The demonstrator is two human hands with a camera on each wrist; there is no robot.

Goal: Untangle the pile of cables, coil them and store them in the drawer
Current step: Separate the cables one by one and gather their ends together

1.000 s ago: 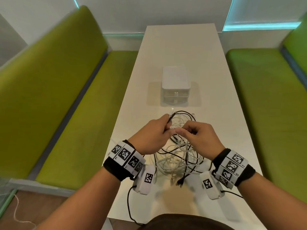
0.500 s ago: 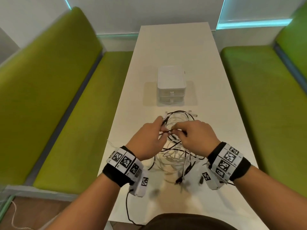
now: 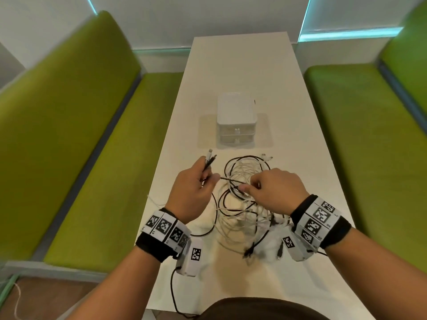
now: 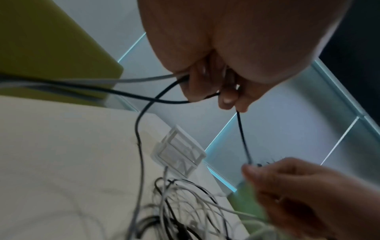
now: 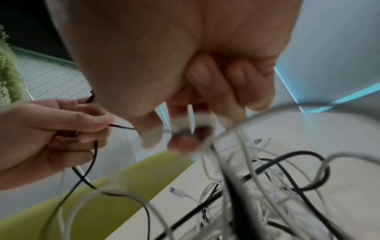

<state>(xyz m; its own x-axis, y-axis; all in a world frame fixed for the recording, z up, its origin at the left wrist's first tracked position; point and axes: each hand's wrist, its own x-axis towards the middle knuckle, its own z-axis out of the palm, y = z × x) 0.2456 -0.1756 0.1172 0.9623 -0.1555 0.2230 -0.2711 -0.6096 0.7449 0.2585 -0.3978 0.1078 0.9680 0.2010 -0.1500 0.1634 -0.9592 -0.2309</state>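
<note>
The task is judged barely begun. A black cable (image 3: 231,180) is pinched taut between the left hand (image 3: 193,192), which also grips two plug ends, and the right hand (image 3: 275,190), whose fingers hook white loops. The pile of cables (image 3: 242,204) lies tangled at 6 o'clock from the drawer unit (image 3: 236,121), both drawers closed. Nothing is coiled or stored.

both hands raised side by side, left hand (image 3: 191,192) and right hand (image 3: 278,190) with fingers curled, pinching.
</note>
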